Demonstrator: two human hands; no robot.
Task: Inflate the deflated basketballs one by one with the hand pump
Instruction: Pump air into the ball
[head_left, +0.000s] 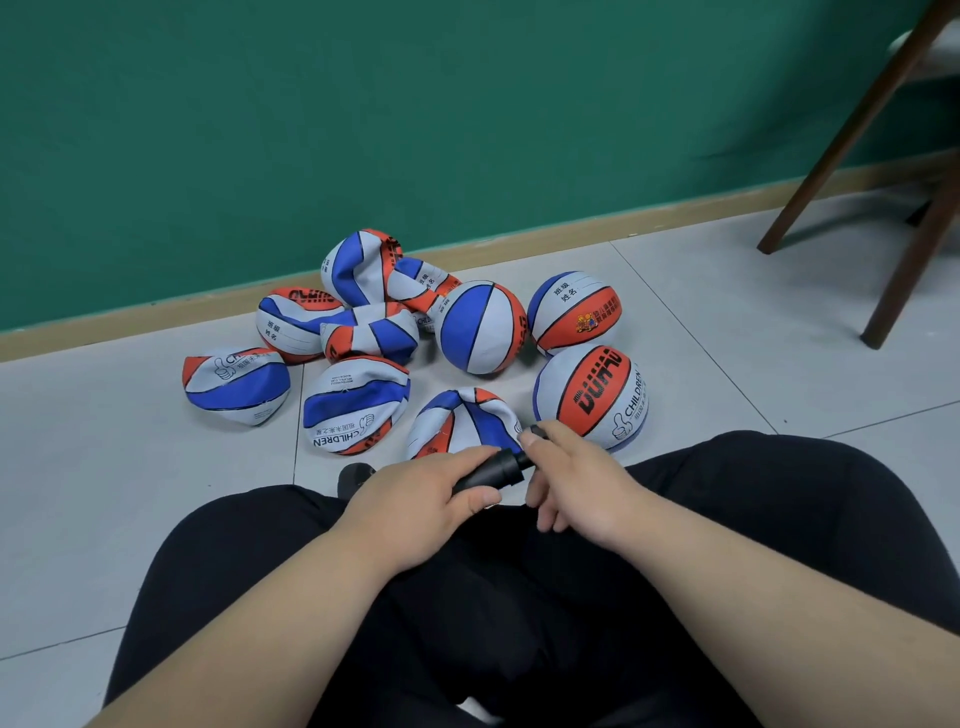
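Head view, seated person, black trousers filling the lower frame. The hand pump — a black cylinder — lies across the lap, slanting up toward the right, just above the near edge of the visible floor. The left hand wraps the barrel, fingers curled over the top and thumb beneath. The right hand meets the pump's narrow front end, with thumb and forefinger pinching it and the other fingers loosely bent below.

On the tiled floor, between the knees and the baseboard of the green wall, lies a cluster of red, white and blue basketballs. Three appear round: the striped ball, the ball with printed lines and the red-panelled ball, the last just beside the right hand. The others are collapsed and creased — the nearest flat ball sits just beyond the pump. Dark chair legs stand at the floor's far right corner.
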